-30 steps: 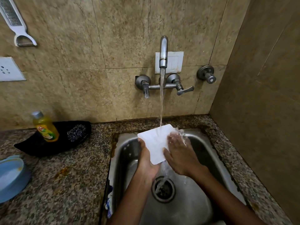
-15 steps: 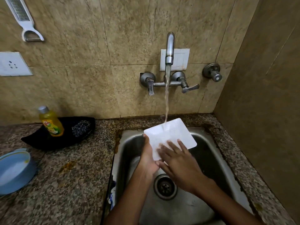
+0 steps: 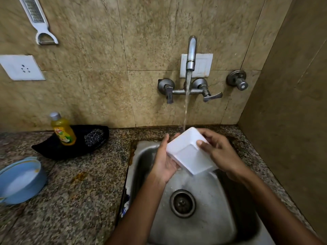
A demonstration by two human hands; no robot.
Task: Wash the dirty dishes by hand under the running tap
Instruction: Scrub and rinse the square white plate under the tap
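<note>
Because it is wet and smooth, the dish (image 3: pixel 190 153) likely slips easily; it looks light, stiff and probably breakable, so opposite rims seem the safest hold. Right of centre in the frame, above the sink (image 3: pixel 203 214), it is white, square and shallow, tilted under the tap (image 3: pixel 192 50) stream. The left hand (image 3: pixel 165 162) cups its left edge; the right hand (image 3: pixel 219 152) pinches its right rim.

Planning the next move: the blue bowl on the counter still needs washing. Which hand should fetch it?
Left. The blue bowl sits on the counter far to the left hand's side; the right hand already grips the white dish and could likely hold it alone.
</note>
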